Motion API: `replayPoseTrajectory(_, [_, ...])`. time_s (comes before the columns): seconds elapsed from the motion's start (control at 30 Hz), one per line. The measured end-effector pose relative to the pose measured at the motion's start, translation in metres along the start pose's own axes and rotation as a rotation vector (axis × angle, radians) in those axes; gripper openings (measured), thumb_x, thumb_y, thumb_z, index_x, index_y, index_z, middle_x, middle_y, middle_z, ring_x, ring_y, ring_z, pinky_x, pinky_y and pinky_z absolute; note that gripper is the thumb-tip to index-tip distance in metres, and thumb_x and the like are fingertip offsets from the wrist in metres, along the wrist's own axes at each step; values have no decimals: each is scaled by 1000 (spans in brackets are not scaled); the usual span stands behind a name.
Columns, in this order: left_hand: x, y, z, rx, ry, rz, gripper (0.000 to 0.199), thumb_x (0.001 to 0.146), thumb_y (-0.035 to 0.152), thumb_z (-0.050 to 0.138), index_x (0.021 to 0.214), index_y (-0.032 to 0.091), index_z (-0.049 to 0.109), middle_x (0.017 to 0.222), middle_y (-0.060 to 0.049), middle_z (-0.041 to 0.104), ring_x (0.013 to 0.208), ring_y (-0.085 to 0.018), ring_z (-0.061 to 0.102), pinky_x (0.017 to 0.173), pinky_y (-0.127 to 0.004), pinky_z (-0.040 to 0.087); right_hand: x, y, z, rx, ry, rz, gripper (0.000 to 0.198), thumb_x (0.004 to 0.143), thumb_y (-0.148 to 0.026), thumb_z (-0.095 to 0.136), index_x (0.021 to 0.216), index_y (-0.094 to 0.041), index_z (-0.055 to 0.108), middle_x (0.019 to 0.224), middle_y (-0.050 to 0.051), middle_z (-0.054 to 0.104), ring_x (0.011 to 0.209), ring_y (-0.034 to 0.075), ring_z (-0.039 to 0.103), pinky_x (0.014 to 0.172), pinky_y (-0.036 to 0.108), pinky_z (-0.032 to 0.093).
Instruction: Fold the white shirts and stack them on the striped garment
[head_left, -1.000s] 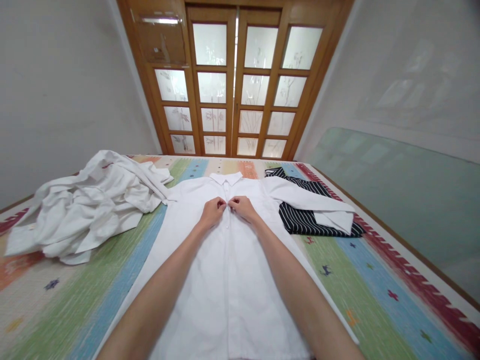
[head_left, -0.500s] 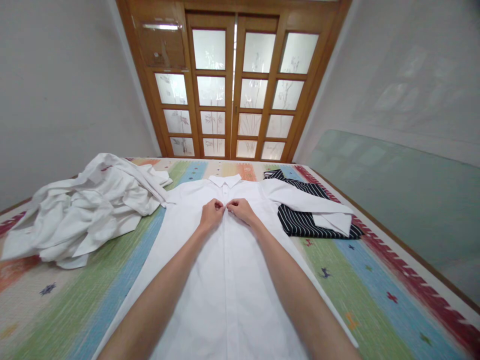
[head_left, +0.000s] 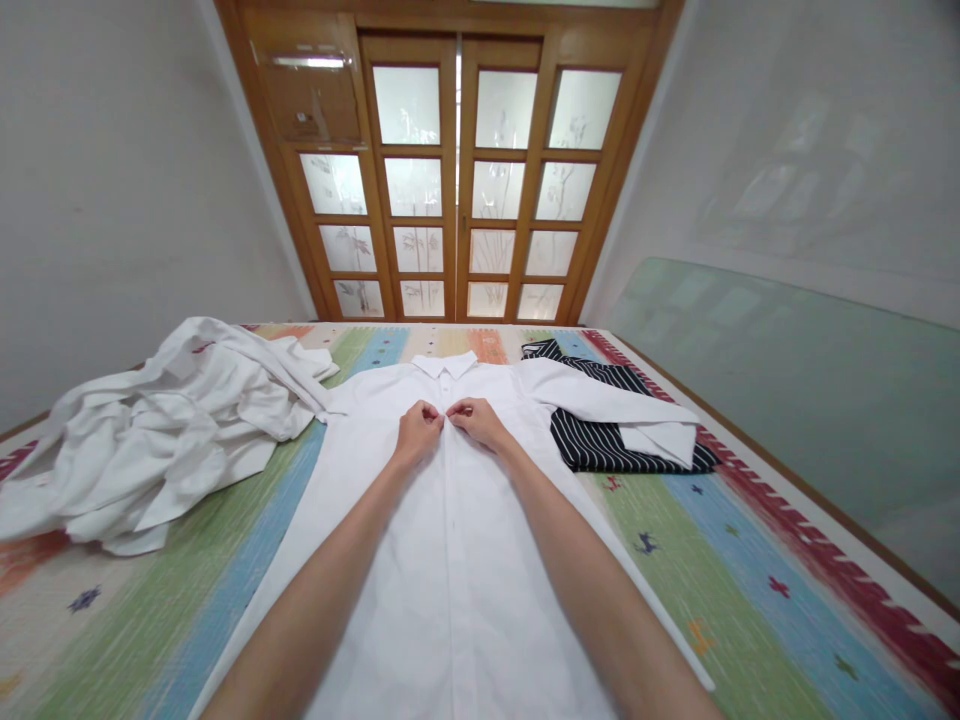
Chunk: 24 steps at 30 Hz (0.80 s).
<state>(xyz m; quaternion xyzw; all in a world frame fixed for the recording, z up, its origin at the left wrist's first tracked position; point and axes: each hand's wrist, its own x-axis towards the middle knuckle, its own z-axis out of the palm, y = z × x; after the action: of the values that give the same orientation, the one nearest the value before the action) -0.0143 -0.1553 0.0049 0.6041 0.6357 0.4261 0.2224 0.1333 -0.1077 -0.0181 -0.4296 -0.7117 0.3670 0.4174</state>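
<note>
A white long-sleeved shirt (head_left: 450, 560) lies face up in front of me, its collar at the far end and its button placket running down the middle. My left hand (head_left: 420, 430) pinches the placket a little below the collar. From the other side my right hand (head_left: 475, 420) pinches the same spot, fingertips almost meeting those of the left. Whatever button is between the fingertips is too small to make out. The shirt's right-hand sleeve (head_left: 600, 390) stretches outward over a folded black-and-white striped garment (head_left: 592, 448).
A crumpled heap of white clothing (head_left: 165, 430) lies at the left, touching the shirt's shoulder. Underneath everything is a colourful striped cover (head_left: 217, 580). A pale green panel (head_left: 780, 380) borders the right side, and wooden glazed doors (head_left: 457, 180) stand beyond the far edge.
The camera view has shifted slightly. Both hands stay at the same place on the placket, with the right fingers a little more extended.
</note>
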Motion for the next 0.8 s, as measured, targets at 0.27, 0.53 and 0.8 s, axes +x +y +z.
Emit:
replayPoseTrajectory(0.27, [-1,7,2,25,67,-24,5,70,17,62,70,20,58,77,-3,70,76,-16,65,76,-26,47,1,3,0,58,5,9,13,69,-11,63,76,-14,73,69,1,69,63,11,57,65,23,45])
replayPoseTrajectory(0.53, [-7,15,0,-172,-18,-202,16,73,33,66,76,18,63,53,2,62,39,-11,52,45,-22,42,1,5,1,106,-7,19,12,69,-14,64,77,-14,73,67,1,68,60,11,56,63,23,45])
replayPoseTrajectory(0.8, [0,2,3,-265,-83,-205,13,71,28,66,70,15,66,50,2,61,36,-8,48,42,-20,38,-1,4,0,95,-14,6,12,67,-14,64,76,-13,73,65,1,67,58,10,53,59,22,42])
